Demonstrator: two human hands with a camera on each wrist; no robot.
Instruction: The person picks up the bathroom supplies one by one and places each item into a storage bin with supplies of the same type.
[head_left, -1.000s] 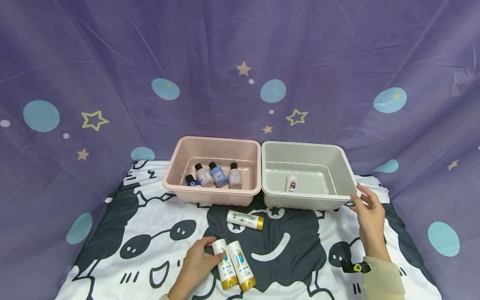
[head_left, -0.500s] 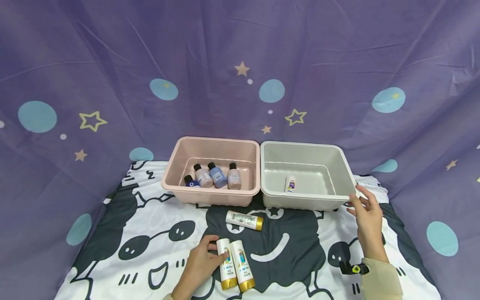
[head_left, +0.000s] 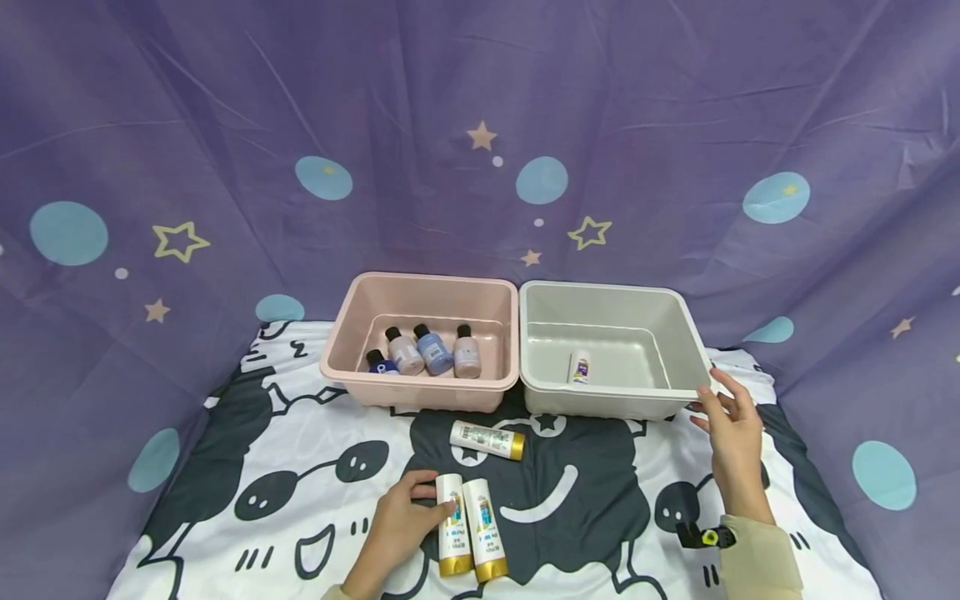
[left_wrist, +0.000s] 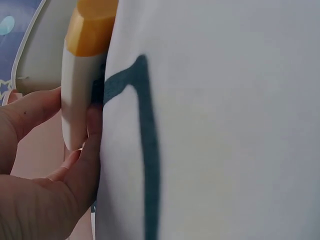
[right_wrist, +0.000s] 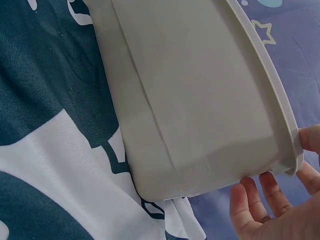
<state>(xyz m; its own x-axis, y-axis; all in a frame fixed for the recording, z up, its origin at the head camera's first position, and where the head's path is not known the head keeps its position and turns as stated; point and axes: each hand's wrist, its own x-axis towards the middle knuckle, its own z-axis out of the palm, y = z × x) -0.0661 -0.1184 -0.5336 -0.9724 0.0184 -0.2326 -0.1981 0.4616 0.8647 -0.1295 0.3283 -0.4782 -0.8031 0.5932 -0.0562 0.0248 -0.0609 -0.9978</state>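
My left hand (head_left: 402, 518) pinches the left of two white tubes with gold caps (head_left: 453, 533) lying side by side on the cloth, caps toward me. In the left wrist view, thumb and fingers sit on either side of that white tube (left_wrist: 75, 95). The second white tube (head_left: 485, 525) lies just right of it, untouched. A third white tube (head_left: 486, 439) lies crosswise farther back. My right hand (head_left: 733, 437) grips the front right corner of the grey bin (head_left: 600, 402), thumb at the rim (right_wrist: 295, 145) and fingers against the outside.
Left of the grey bin stands a pink bin (head_left: 427, 390) holding several black-capped bottles (head_left: 435, 354). One small white container (head_left: 580, 368) with a purple label lies in the grey bin. A purple curtain (head_left: 420, 167) hangs behind both bins.
My left hand has shifted slightly right with its tube, which now points more nearly straight away from me. The right hand stays at the grey bin's corner.
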